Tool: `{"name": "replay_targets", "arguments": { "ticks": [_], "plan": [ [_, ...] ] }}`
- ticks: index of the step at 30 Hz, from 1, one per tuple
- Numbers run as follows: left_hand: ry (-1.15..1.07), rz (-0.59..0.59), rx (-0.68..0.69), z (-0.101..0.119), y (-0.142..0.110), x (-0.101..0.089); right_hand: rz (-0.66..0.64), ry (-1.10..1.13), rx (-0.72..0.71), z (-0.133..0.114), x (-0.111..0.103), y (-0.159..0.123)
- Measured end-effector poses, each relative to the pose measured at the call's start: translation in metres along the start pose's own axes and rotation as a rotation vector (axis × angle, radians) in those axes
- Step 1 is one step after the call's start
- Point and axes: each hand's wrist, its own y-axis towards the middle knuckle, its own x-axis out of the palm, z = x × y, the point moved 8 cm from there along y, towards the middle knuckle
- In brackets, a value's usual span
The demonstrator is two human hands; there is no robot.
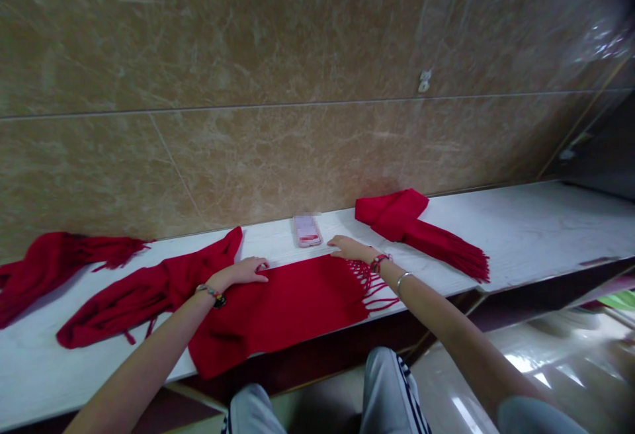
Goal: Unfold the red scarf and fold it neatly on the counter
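Just below the frame's centre, the left hand (245,270) and right hand (351,249), fingers parted, meet the upper edge of the spread red scarf (310,302), seemingly to smooth it.

"Where does your view look from?"
"I have one camera, worn on the person's head, facing forward and down."
"What does it take in?"
"The marbled wall (297,37) fills my upper half, the white shelf (536,235) crosses below it, and the wearer's knees (389,384) show at the bottom."
"How near?"
"Near: I see the left hand (243,271) and right hand (353,249) from above, arms (454,335) entering at lower left and right."
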Motion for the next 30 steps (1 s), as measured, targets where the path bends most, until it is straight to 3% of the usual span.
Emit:
{"name": "replay_targets", "arguments": {
  "ticks": [3,8,12,17,21,26,30],
  "plan": [
    [-0.026,-0.036,0.006,-0.006,0.008,0.01,-0.083,0.011,0.008,0.006,0.014,0.009],
    [-0.075,-0.025,0.02,-0.012,0.002,0.001,-0.115,0.041,-0.011,0.013,0.011,0.002],
    [-0.071,0.038,0.02,-0.012,0.011,-0.018,-0.029,0.052,0.036,0.036,-0.009,0.002],
    [0.028,0.176,-0.056,-0.02,0.045,-0.054,0.138,-0.004,0.196,0.083,-0.042,0.022],
    [0.129,0.286,-0.168,-0.03,0.058,-0.069,0.262,-0.057,0.282,0.096,-0.045,0.032],
    [0.192,0.383,-0.144,-0.002,0.042,-0.047,0.313,-0.084,0.114,0.064,-0.018,0.015],
    [0.095,0.324,0.195,0.045,0.016,-0.013,0.247,-0.09,-0.066,0.044,0.0,-0.02]
  ]
}}
